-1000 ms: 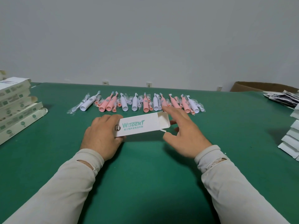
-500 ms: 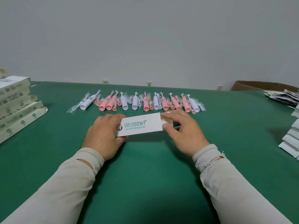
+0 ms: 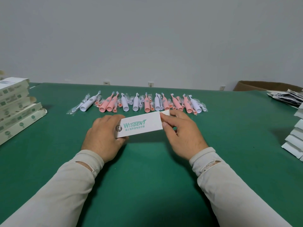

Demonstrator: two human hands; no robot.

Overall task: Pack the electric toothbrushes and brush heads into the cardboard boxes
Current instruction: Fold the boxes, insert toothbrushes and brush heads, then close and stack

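Over the green table, white carton held between left hand and right hand.

Near the middle of the table, carton tilted with printed face up, green "WISDENT" lettering showing. Left end gripped by curled fingers and thumb of left hand. Right end pinched by right thumb and fingers, end flap under those fingertips; whether fully tucked, cannot tell. Just beyond the carton, row of toothbrushes, pink and white, lying with bagged brush heads among them. At far left, stack of boxes. At right edge, pile of white flat cartons, with leaflets behind.
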